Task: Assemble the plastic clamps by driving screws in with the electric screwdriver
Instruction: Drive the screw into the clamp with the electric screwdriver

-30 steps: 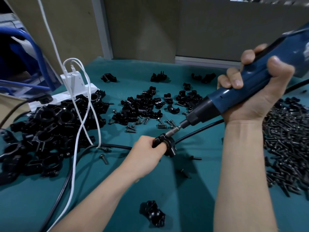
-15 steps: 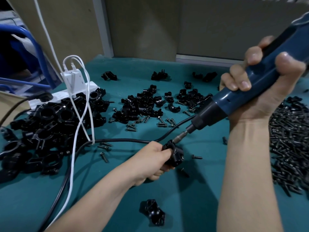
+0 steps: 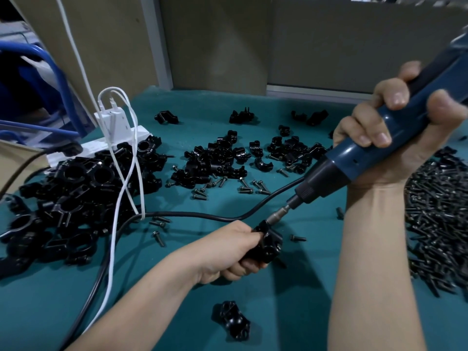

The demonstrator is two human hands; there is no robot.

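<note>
Gripping a black plastic clamp point(image 3: 268, 243) near the middle of the green table point(image 3: 192, 320), the left hand point(image 3: 233, 252) has its fingers curled tightly round the part and holds it just above the surface. The right hand point(image 3: 395, 145) wraps its fingers and thumb round the blue electric screwdriver point(image 3: 359, 153), which slants down to the left so that its metal bit point(image 3: 281, 211) meets the top of the clamp. A black cable point(image 3: 202, 216) runs from the tool's side leftward across the table and then toward the near edge. On the left lies a big heap of assembled clamps point(image 3: 73, 198), with a white power strip point(image 3: 106, 145) and white charging leads point(image 3: 126, 173) draped over it. Farther back, in the centre, loose clamp halves point(image 3: 217, 160) sit among scattered screws point(image 3: 217, 183). A dense pile of black screws point(image 3: 440, 219) covers the right side. One more clamp point(image 3: 231, 320) rests alone at the near edge, well apart from the held one.
</note>
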